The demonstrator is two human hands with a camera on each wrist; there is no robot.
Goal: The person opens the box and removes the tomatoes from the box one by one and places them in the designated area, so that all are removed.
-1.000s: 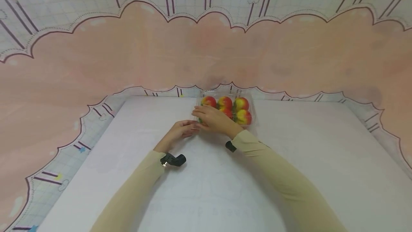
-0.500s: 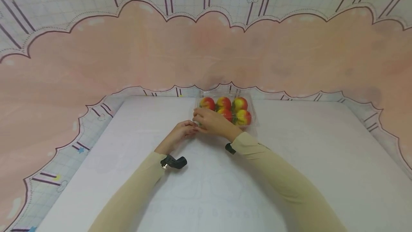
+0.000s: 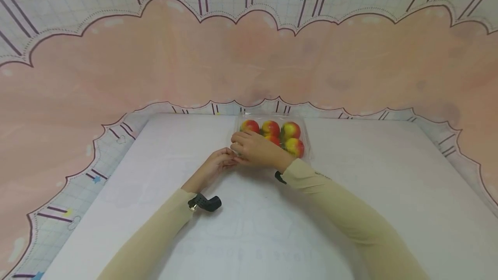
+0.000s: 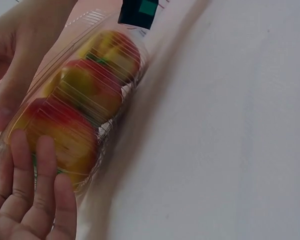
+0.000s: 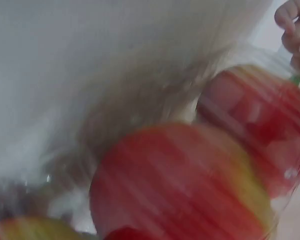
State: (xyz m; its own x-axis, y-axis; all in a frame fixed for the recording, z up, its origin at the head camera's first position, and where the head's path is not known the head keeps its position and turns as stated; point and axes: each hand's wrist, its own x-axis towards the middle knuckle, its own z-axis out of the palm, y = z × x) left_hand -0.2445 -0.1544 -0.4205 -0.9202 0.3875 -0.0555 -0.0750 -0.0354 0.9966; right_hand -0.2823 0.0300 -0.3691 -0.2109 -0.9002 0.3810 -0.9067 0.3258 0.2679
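A clear plastic box (image 3: 306, 139) holds several red-and-yellow fruits (image 3: 291, 130) that look like apples, in two rows. My right hand (image 3: 258, 149) lies over the box's front left part, its fingers bent over the left end, hiding some of the fruit. Beside it, my left hand (image 3: 214, 165) reaches the front left corner, where the two hands meet. In the left wrist view, the left hand's fingers (image 4: 45, 170) are nearly straight against the box end, and the right thumb (image 4: 7, 102) points down at its edge. The right wrist view is blurred, with fruit (image 5: 185, 185) close up.
The white table (image 3: 241, 228) stretches around the box, which stands near its far edge. Behind rises a patterned cloth backdrop (image 3: 249, 64). Black wrist cameras (image 3: 210, 203) sit on both arms, over beige sleeves (image 3: 148, 237).
The box and fruits have shifted slightly toward me. Both hands stay at its left end; my right fingers have moved slightly nearer and bent a little more.
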